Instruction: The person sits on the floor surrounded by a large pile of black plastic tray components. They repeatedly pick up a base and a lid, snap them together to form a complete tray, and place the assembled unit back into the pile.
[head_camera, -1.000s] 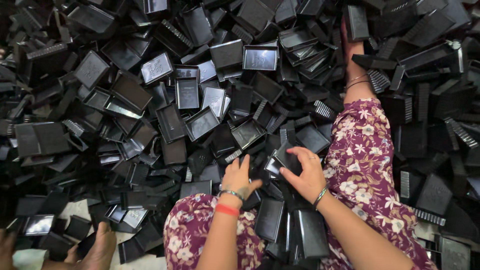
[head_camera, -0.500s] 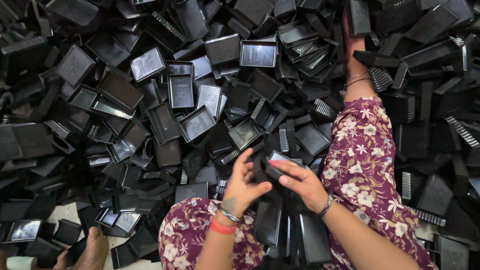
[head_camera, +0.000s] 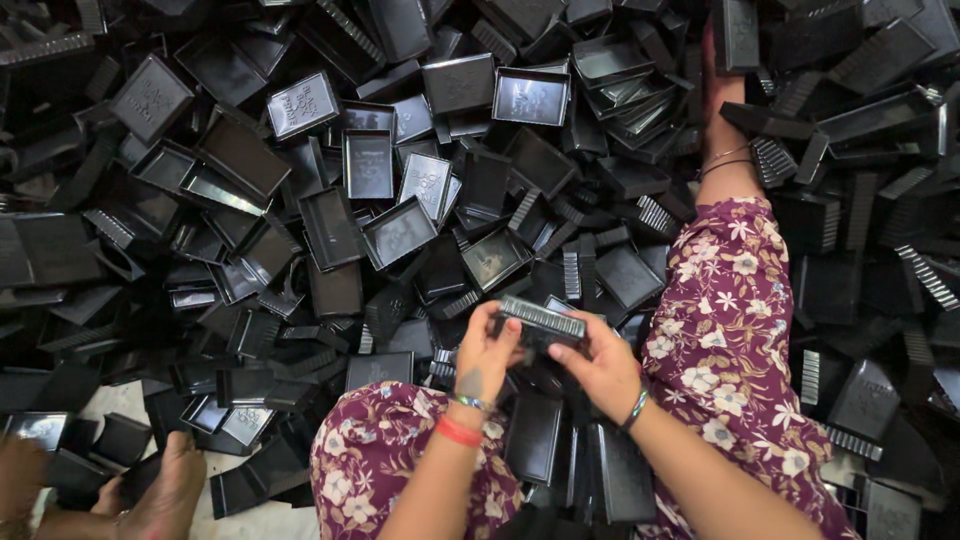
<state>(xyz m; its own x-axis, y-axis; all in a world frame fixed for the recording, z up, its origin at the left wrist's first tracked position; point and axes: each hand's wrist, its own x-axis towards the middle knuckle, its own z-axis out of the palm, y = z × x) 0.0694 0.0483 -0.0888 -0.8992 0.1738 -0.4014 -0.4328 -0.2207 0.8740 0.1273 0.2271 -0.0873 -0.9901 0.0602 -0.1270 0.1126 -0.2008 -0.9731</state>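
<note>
Two hands grip one black ribbed plastic piece (head_camera: 541, 320) between them, raised just above the heap in front of the person's lap. Left hand (head_camera: 487, 352) clasps its left end, fingers curled over the top edge; right hand (head_camera: 598, 365) clasps the right end, thumb on the near face. The ribbed side of the piece faces the camera.

Compared with a second ago, both hands have come up off the pile: then they pressed down among the parts near the knee, half a second ago they were closing on the piece, and now it is lifted clear and turned rib side up.

Around them lies a dense pile of black plastic trays (head_camera: 400, 200), shallow rectangular shells lying at all angles, some open side up, some stacked. Several upright pieces stand packed between the person's legs, just beneath the hands. The floral purple trousers (head_camera: 720, 330) cover the right leg, which stretches toward the far edge of the pile, foot (head_camera: 715, 90) partly buried. Another person's foot (head_camera: 170, 490) shows at the near left corner on a patch of pale floor (head_camera: 115, 400).
</note>
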